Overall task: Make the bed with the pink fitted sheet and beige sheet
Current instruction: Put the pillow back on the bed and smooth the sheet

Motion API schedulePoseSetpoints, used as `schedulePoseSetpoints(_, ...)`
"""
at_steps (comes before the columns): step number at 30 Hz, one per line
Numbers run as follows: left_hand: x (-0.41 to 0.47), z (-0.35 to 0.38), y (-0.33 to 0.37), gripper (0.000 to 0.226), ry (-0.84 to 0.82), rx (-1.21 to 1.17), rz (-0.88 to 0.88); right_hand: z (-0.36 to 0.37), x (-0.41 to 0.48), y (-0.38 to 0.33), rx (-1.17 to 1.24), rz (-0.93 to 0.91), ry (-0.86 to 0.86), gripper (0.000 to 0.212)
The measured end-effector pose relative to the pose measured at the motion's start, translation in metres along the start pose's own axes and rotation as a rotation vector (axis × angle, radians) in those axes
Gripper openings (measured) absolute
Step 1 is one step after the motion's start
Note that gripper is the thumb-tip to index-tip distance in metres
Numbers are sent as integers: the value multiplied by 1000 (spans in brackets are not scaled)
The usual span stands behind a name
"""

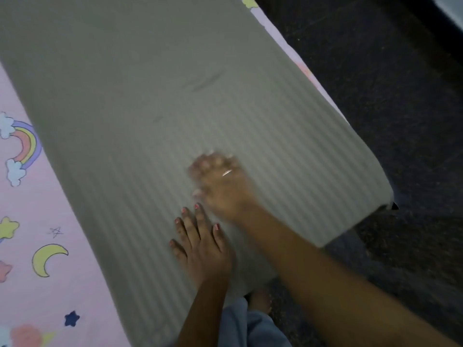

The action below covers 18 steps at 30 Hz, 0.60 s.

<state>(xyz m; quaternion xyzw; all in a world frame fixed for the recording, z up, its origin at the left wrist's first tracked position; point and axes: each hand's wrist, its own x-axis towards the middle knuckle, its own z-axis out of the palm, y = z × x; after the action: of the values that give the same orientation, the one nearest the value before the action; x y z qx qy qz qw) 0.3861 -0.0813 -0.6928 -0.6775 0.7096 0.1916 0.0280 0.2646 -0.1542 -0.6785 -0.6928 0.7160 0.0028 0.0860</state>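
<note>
A beige striped sheet point(150, 108), folded into a long band, lies across the bed over the pink fitted sheet point(30, 246) printed with rainbows, moons and stars. My left hand point(200, 246) rests flat on the beige sheet with its fingers spread, holding nothing. My right hand point(220, 181) lies on the same sheet just beyond the left one. It is blurred by motion and wears a ring. Its fingers look spread on the cloth. The beige sheet's near corner hangs over the bed's edge at the right.
Dark speckled floor point(388, 96) runs along the right side of the bed. My foot point(260, 301) and light blue trouser leg point(240, 324) stand on the floor by the bed's edge at the bottom.
</note>
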Motion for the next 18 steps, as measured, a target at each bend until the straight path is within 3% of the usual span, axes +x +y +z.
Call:
schedulePoseSetpoints(2, 20, -2, -10, 72, -3, -21, -43, 10, 8, -38, 28, -211, -89, 55)
schedulePoseSetpoints(6, 54, -12, -11, 63, 55, -17, -60, 9, 50, 7, 22, -248, -160, 59)
schedulePoseSetpoints(13, 101, -39, -21, 58, -14, -36, -24, -38, 89, 168, -104, 352, 0, 58)
schedulePoseSetpoints(16, 130, -52, -20, 58, -41, -41, -33, -47, 101, 171, -19, 678, 44, 61)
schedulePoseSetpoints(18, 149, -59, -16, 53, -64, -49, -62, -45, 120, 144, -5, 682, 88, 66)
